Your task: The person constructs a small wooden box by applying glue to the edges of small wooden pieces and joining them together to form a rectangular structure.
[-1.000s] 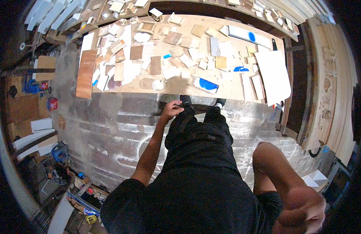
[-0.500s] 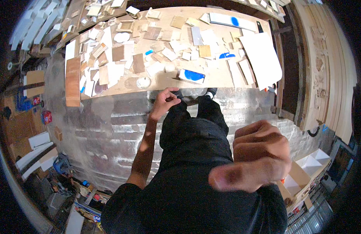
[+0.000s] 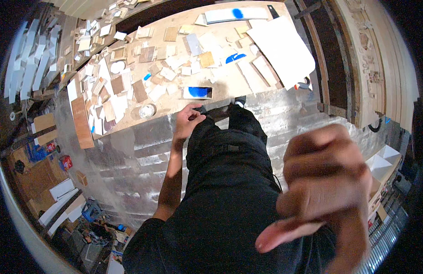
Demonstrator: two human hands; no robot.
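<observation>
My left hand hangs just off the near edge of the worktable, thumb and fingers loosely bent and apart, with nothing seen in it. On the table beyond it lies a small oblong block with a bright blue face. A clear round dish sits left of that, close to the edge. My right hand is raised close before my chest at the right, large and blurred by motion. Its fingers are curled in, while the thumb points out to the left. I see nothing held there.
Many wood offcuts cover the worktable. A big white sheet and a white board with a blue spot lie to the right and back. Long planks line the right side; white strips are stacked far left.
My view has swung, so the table has shifted left and tilted. The right hand has moved right, and its thumb now stands apart from the curled fingers. The left hand has barely changed.
</observation>
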